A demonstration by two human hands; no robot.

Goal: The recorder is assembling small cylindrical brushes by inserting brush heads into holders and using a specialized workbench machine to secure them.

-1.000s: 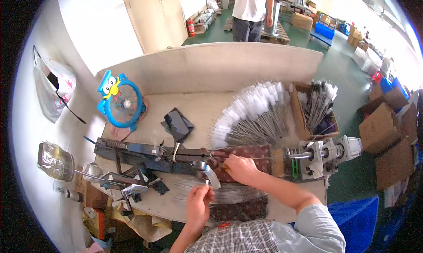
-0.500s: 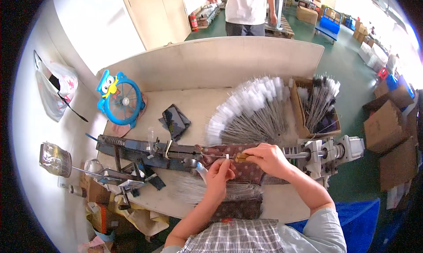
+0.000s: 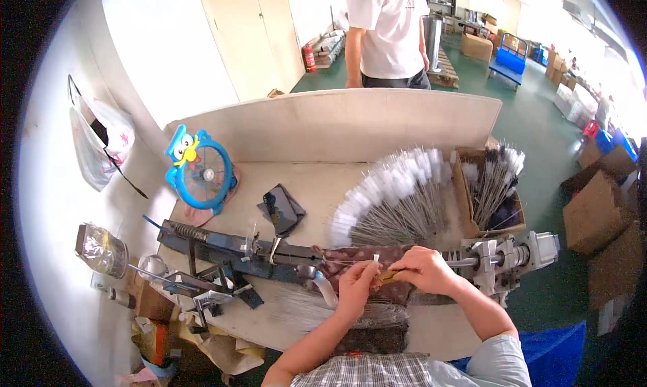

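Note:
My left hand (image 3: pixel 357 289) is closed in a pinch, and a small white piece (image 3: pixel 376 257) stands up at its fingertips. Just to the right, my right hand (image 3: pixel 424 271) grips a brass-coloured tool (image 3: pixel 389 278), tilted and close to my left fingers. Both hands are above a dark red spotted cloth (image 3: pixel 396 292). Left of them runs a bench machine with a long dark rail (image 3: pixel 229 252), and a thin wire reaches from its end towards my left hand. A lever with a pale handle (image 3: pixel 326 291) stands beside my left hand. My fingers hide part of the wire and tool.
White-bristled wire brushes (image 3: pixel 384 191) fan out behind my hands, with a cardboard box (image 3: pixel 465 191) of more brushes beside them. At right sits a metal shaft unit (image 3: pixel 495 259). A blue fan (image 3: pixel 202 178) stands far left. Beyond the bench's back panel (image 3: pixel 371 124) stands a person (image 3: pixel 391 36).
My hands have drawn nearer each other, and the brass-coloured tool has tipped off its level line. The view has shifted. Behind the panel, the person has turned and lowered a raised arm.

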